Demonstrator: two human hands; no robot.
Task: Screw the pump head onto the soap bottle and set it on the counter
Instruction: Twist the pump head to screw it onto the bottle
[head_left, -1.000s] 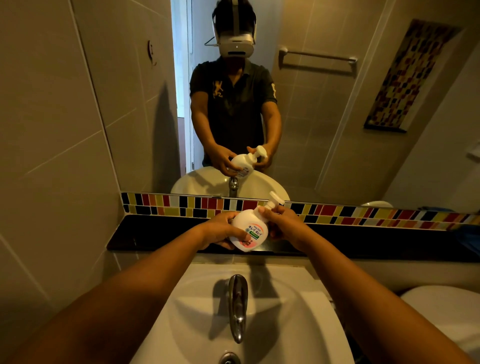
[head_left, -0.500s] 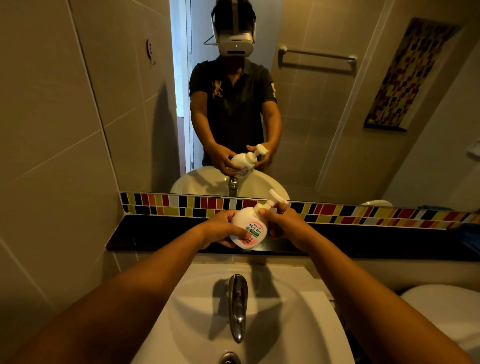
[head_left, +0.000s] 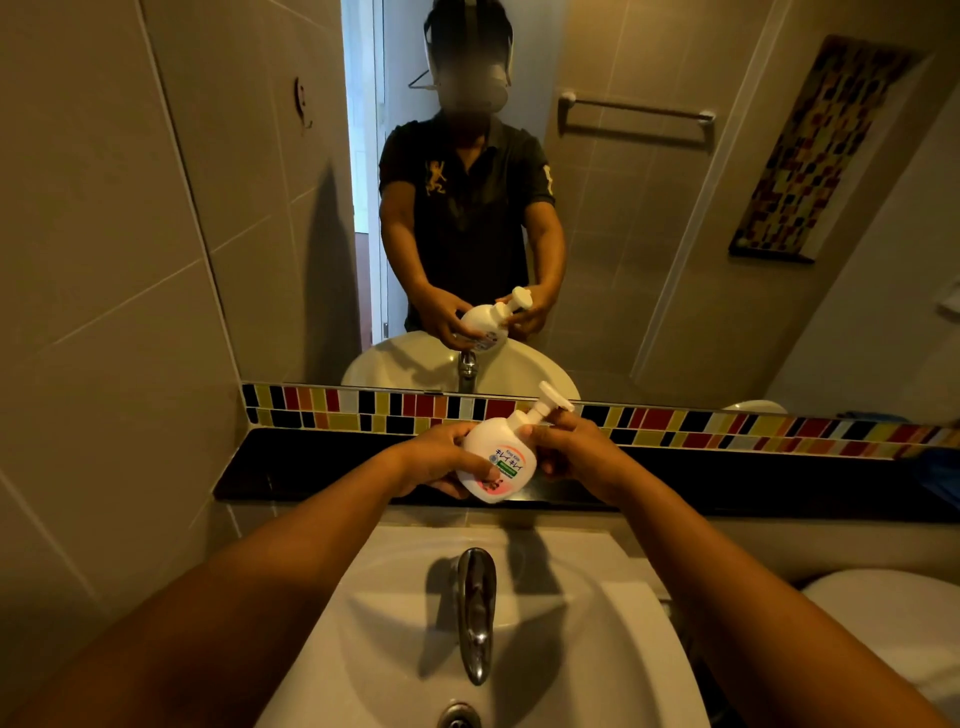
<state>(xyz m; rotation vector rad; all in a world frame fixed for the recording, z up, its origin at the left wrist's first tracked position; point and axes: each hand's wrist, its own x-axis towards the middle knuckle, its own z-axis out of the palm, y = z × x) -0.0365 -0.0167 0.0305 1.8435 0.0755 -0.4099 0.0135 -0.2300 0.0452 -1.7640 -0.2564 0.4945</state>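
Hands (head_left: 519, 460) grip tilted white soap bottle (head_left: 496, 460), pump head (head_left: 551, 402) attached.

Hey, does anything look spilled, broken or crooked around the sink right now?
Nothing spilled or broken. The soap bottle is tilted, only because the left hand holds it over the black counter while the right hand grips the pump head.

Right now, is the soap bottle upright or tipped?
Tipped: the soap bottle leans, its pump head pointing up and right, held between both hands above the counter.
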